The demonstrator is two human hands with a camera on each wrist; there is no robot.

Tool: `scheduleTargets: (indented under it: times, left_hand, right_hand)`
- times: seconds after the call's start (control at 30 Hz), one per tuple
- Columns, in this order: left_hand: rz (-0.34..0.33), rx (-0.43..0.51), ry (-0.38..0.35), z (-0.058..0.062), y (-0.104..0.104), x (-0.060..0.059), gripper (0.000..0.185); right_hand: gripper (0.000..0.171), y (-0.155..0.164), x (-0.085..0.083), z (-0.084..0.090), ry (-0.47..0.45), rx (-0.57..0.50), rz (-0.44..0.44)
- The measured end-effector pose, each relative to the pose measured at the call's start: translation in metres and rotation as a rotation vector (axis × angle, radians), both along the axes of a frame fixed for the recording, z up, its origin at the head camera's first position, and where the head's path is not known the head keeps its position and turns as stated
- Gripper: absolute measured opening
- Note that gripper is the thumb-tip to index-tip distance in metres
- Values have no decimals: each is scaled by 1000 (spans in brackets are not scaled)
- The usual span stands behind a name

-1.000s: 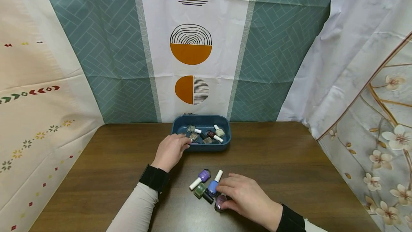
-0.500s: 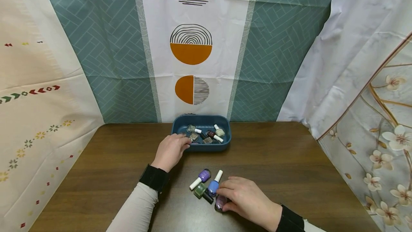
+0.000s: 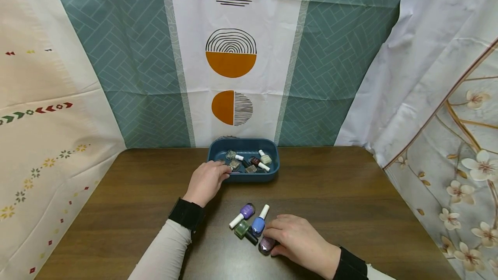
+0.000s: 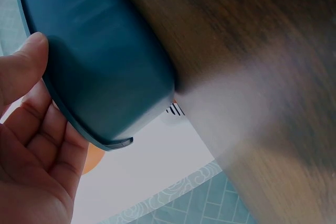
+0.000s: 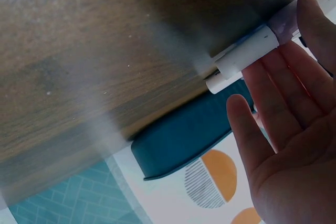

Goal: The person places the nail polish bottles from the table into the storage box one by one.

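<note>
My left hand [image 3: 208,182] grips the near left rim of a dark blue plastic bin [image 3: 254,178]; in the left wrist view the thumb lies against the outer wall [image 4: 105,56], with the fingers curled over the rim. On the table nearer me, my right hand [image 3: 297,239] has its thumb and fingers around a mauve nail polish bottle [image 3: 266,245], which its fingers partly cover. Just beside it lie a blue nail polish bottle [image 3: 258,225] with a white cap, a green one [image 3: 242,229] with a black cap, and a purple one [image 3: 247,211] with a white cap.
Inside the bin are several more nail polish bottles, among them a dark red one [image 3: 254,162] and a pale one [image 3: 266,159]. The brown wooden table [image 3: 330,189] ends at a patterned cloth [image 3: 319,111] behind the bin.
My right hand's thumb and fingers have shifted slightly right, leaving more of the mauve bottle showing. The left hand, the bin and the other bottles have stayed in place.
</note>
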State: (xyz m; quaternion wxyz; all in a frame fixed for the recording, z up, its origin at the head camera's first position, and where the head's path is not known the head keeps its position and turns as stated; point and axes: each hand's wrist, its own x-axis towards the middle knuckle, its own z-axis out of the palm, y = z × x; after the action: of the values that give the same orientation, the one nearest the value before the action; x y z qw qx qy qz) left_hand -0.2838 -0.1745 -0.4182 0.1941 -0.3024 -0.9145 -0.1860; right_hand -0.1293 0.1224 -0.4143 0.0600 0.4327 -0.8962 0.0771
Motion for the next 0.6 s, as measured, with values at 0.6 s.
scheduleTargets:
  times: [0.6]
  left_hand:
    - [2, -11, 1, -1, -1, -1, 6]
  right_hand:
    - [36, -2, 0, -2, -23, 19, -28]
